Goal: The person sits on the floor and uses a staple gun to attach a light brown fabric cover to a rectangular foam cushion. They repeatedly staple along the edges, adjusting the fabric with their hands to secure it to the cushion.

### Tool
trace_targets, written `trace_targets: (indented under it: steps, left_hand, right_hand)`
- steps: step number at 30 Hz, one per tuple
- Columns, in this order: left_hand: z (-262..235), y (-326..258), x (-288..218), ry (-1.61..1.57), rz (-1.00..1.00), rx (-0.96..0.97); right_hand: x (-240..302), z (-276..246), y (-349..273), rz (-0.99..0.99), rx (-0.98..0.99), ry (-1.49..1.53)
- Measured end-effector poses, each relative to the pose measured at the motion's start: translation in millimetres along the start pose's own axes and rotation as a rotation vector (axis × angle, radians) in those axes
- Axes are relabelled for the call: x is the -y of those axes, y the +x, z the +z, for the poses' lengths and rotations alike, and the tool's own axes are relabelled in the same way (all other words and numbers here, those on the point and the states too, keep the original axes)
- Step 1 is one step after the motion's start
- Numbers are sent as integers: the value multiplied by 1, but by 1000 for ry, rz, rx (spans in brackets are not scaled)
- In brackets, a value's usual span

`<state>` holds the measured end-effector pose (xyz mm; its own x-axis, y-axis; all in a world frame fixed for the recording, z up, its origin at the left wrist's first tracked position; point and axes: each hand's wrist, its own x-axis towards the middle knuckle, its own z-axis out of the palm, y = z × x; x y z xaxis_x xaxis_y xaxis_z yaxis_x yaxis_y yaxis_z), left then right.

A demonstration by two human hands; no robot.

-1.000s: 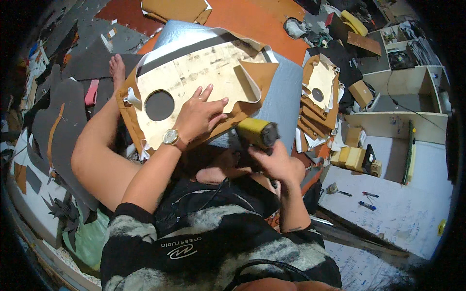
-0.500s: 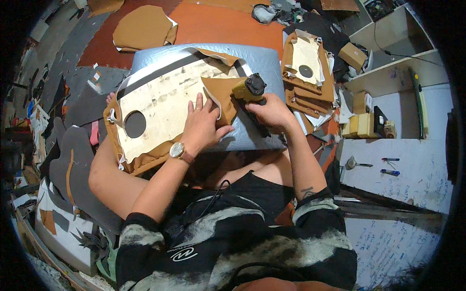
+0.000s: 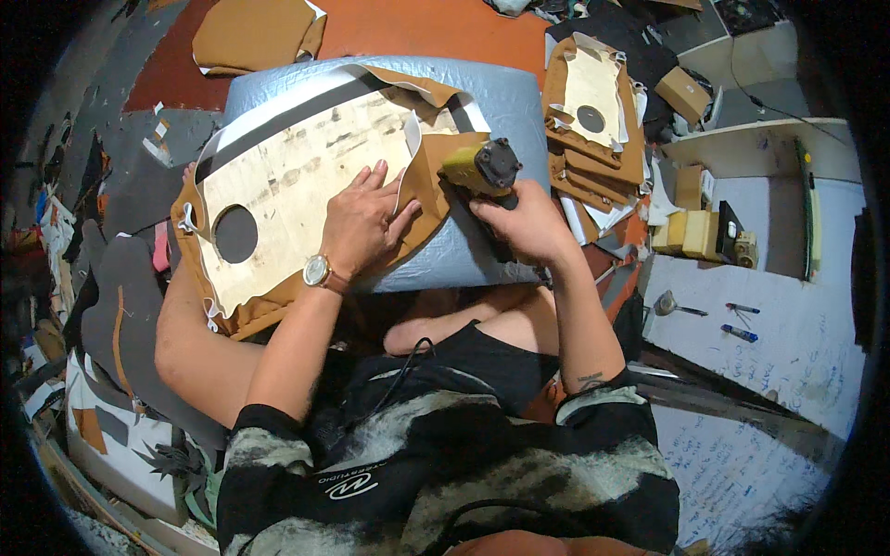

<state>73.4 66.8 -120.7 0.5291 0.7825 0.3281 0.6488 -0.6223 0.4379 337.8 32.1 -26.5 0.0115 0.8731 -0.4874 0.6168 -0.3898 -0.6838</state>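
My left hand point(image 3: 363, 219), a watch on its wrist, presses flat on a pale paper-faced panel point(image 3: 297, 185) with a round hole, backed by brown leather. The panel lies on a grey padded board point(image 3: 505, 111) across my lap. My right hand point(image 3: 524, 222) grips a yellow and black hand-held power tool point(image 3: 482, 169). Its head sits on the brown flap at the panel's right edge, just right of my left fingers.
A stack of similar brown panels point(image 3: 589, 111) lies at the upper right. Another brown piece point(image 3: 255, 35) rests on the orange floor above. Dark grey cut pieces point(image 3: 111, 306) lie at left. White shelves with small boxes point(image 3: 695, 232) stand at right, with pens on a scribbled white board point(image 3: 742, 324).
The view has shifted so the board sits higher and more central. My right hand has brought the tool up from my lap onto the brown flap. My left hand stays pressed on the panel.
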Motion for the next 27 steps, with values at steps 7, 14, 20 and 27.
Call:
trace_targets:
  steps: [7,14,20,27]
  left_hand:
    - [10,1,6,-78,-70,-60]
    - [6,4,4,-73,-77,-98]
    - [8,5,2,-95,-96,-146]
    - [11,3,0,-73,-102,-135]
  right_hand:
    - [-17,7,-39,-160,-43,144]
    - [-8,15,-51,-83,-20,53]
    - [-1,23,-39,-14,-29,-136]
    - [-4,45,-41,68,-12,-171]
